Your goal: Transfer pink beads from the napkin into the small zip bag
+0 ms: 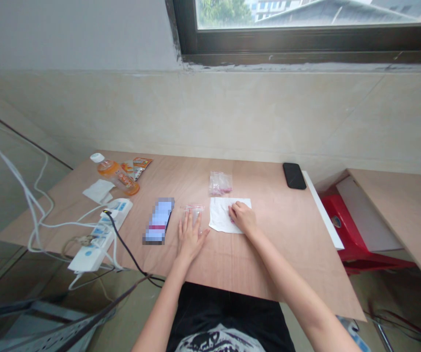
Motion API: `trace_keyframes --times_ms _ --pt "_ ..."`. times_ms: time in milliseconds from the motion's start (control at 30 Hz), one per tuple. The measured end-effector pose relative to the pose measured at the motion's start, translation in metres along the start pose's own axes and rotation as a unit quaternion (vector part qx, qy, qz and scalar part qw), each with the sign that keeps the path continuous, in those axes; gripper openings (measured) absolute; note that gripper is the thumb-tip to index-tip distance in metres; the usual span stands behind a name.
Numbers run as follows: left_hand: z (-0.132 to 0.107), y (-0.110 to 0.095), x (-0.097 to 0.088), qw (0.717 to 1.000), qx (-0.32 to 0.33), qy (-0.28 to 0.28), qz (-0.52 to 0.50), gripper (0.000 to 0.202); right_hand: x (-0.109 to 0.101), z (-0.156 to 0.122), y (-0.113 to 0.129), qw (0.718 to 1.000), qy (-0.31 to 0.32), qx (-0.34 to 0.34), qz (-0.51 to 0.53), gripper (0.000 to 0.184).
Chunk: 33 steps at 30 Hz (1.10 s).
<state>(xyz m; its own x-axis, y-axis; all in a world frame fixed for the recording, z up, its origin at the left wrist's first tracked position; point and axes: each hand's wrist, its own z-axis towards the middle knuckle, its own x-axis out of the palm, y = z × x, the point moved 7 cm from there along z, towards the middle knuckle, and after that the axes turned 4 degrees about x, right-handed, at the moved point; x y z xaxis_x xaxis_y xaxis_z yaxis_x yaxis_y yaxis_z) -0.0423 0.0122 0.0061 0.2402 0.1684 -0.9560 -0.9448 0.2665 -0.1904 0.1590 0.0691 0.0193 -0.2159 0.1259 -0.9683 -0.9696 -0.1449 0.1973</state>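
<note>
Left hand (190,238) lies spread flat, fingertips at the small clear zip bag (196,211), whose long axis points away from me. My right hand (242,218), curled on a white paper tissue (219,216), sits farther off; I can't tell if it pinches anything.

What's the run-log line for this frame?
left hand: at clear plastic bag | right hand: on white tissue | second plastic bag: beyond tissue

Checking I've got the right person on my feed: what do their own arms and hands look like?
The left hand and right hand are bare, without gloves. The left forearm and right forearm show no sleeves, watch or bracelet. The person wears a black top with a grey-and-white print.
</note>
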Motion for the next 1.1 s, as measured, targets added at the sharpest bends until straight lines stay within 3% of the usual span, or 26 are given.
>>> trace_keyframes --times_ms 200,333,400,500,567,633,733,833,933,1100 --pt "0.000 0.000 0.001 1.000 0.000 0.000 -0.001 0.060 -0.005 0.000 -0.002 0.999 -0.032 0.007 0.039 0.037" --pt "0.001 0.001 0.000 1.000 -0.002 -0.003 -0.001 0.060 -0.017 -0.005 -0.009 0.985 -0.084 0.046 0.146 0.039" --pt "0.000 0.001 -0.003 1.000 -0.003 -0.009 -0.002 0.060 -0.025 -0.014 -0.023 0.959 -0.134 0.105 0.229 0.042" --pt "-0.003 -0.001 -0.015 0.999 -0.007 -0.039 -0.018 0.056 -0.031 -0.039 -0.053 0.890 -0.207 0.216 0.344 0.046" --pt "-0.003 -0.005 -0.027 0.996 -0.011 -0.076 -0.052 0.049 -0.030 -0.059 -0.070 0.846 -0.233 0.275 0.393 0.047" --pt "0.002 -0.009 -0.039 0.988 -0.017 -0.115 -0.103 0.038 -0.027 -0.075 -0.081 0.819 -0.244 0.305 0.420 0.047" --pt "0.024 -0.020 -0.045 0.971 -0.008 -0.138 -0.193 0.027 -0.021 -0.089 -0.088 0.807 -0.243 0.321 0.431 0.046" --pt "0.061 -0.034 -0.034 0.969 0.010 -0.096 -0.227 0.022 -0.015 -0.091 -0.089 0.809 -0.234 0.321 0.432 0.045" --pt "0.100 -0.051 -0.021 0.988 0.055 -0.034 -0.140 0.024 -0.011 -0.089 -0.089 0.816 -0.222 0.324 0.425 0.046" --pt "0.150 -0.062 -0.008 0.991 0.090 -0.004 -0.095 0.026 -0.011 -0.087 -0.088 0.822 -0.212 0.319 0.421 0.047"
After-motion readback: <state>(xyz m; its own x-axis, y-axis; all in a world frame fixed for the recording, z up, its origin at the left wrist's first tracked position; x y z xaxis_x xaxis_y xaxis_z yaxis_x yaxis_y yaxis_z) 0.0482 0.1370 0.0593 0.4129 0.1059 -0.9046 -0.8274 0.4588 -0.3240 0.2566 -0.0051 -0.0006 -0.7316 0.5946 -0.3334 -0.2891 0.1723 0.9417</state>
